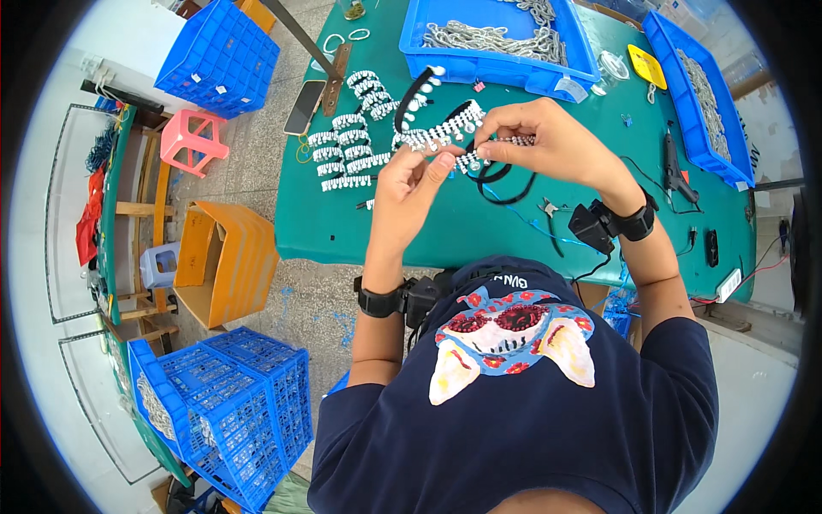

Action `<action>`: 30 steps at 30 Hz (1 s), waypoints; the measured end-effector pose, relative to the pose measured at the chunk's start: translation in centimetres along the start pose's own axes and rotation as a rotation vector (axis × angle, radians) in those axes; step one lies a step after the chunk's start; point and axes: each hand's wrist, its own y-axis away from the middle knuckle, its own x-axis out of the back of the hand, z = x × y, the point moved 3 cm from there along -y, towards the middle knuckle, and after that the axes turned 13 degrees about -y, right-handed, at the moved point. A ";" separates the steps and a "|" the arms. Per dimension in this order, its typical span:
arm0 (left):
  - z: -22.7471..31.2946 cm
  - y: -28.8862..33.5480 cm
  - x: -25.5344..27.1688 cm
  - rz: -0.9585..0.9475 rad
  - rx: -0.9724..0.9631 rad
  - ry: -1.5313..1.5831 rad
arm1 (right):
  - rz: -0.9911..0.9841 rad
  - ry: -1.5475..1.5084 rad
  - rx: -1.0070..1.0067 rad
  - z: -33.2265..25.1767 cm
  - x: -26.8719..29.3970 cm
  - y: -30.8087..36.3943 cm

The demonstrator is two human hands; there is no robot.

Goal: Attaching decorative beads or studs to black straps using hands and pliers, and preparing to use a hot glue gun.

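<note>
My left hand (pixel 411 184) and my right hand (pixel 539 141) are raised over the green table (pixel 360 223). Together they hold a black headband (pixel 501 176) with a strip of white beaded trim (pixel 437 134) along it. The left thumb and fingers pinch the trim's end near the middle; the right fingers pinch it further right. Another black headband (pixel 417 92) with beads lies just behind. Several finished white beaded pieces (pixel 351 150) lie in rows to the left of my hands.
A blue tray of silvery trim (pixel 492 43) stands at the back, another blue tray (pixel 698 94) at the right. A black glue gun (pixel 676 171), pliers (pixel 548 210), a phone (pixel 305 107) lie on the table. Blue crates (pixel 231 411), an orange box (pixel 224 257), a pink stool (pixel 193 141) stand on the floor left.
</note>
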 end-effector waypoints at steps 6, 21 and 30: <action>1.3 0.0 -1.2 0.110 -0.139 -0.276 | 0.136 0.497 -0.060 -0.5 -1.5 -0.1; 0.0 0.7 1.5 0.171 -0.178 0.180 | 0.213 0.152 -0.254 -3.2 1.0 0.4; -0.4 0.8 1.8 0.082 -0.318 0.350 | 0.241 0.153 -0.205 -2.6 0.7 -0.1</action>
